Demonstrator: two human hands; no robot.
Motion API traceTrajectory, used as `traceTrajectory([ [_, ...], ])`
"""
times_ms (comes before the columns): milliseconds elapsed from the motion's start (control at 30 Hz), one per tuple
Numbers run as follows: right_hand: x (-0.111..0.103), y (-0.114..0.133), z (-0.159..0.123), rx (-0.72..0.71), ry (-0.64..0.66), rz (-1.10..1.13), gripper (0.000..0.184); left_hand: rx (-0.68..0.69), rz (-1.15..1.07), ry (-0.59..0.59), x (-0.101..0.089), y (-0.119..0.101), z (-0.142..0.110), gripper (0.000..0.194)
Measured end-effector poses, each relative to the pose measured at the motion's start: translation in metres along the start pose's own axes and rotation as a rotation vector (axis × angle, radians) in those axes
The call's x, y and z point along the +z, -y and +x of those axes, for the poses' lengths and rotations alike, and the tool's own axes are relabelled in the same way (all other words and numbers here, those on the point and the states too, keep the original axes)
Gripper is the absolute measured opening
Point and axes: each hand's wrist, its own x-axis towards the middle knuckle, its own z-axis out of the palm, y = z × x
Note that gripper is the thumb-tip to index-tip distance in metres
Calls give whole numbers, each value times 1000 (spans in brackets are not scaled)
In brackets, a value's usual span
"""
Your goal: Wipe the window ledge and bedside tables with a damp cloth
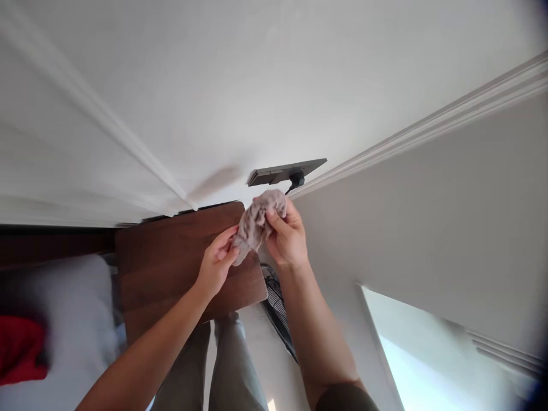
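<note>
A crumpled greyish-pink cloth point(252, 225) is held up between my two hands, above the dark wooden tabletop point(171, 257). My left hand point(216, 257) pinches its lower left end between thumb and fingers. The upper right part is gripped by my right hand point(289, 234), with the thumb pressed on top of the folds. Some of the right fingers are hidden behind the cloth.
Behind the cloth, a dark socket panel point(286, 171) with a black plug point(296, 180) sits on the white wall. A dark slatted object point(276, 302) stands right of the table. At left lie a pale bed point(81, 319) and red fabric point(21, 348).
</note>
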Motion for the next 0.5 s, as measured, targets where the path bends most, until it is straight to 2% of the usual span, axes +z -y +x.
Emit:
traceTrajectory([
  [100,14,26,-43,276,202,442,25,-41,-39,-96,-13,-25,-59,45],
  [200,35,53,-81,426,397,602,30,-143,-155,-127,-21,-52,-121,49],
  [300,60,76,-116,564,582,622,35,-269,-263,-123,-30,-72,-182,52],
  [367,78,88,-141,662,740,575,38,-300,-306,-155,-36,-79,-225,50],
  [500,105,103,-203,776,1053,406,45,-157,-372,-254,-41,-73,-326,46],
])
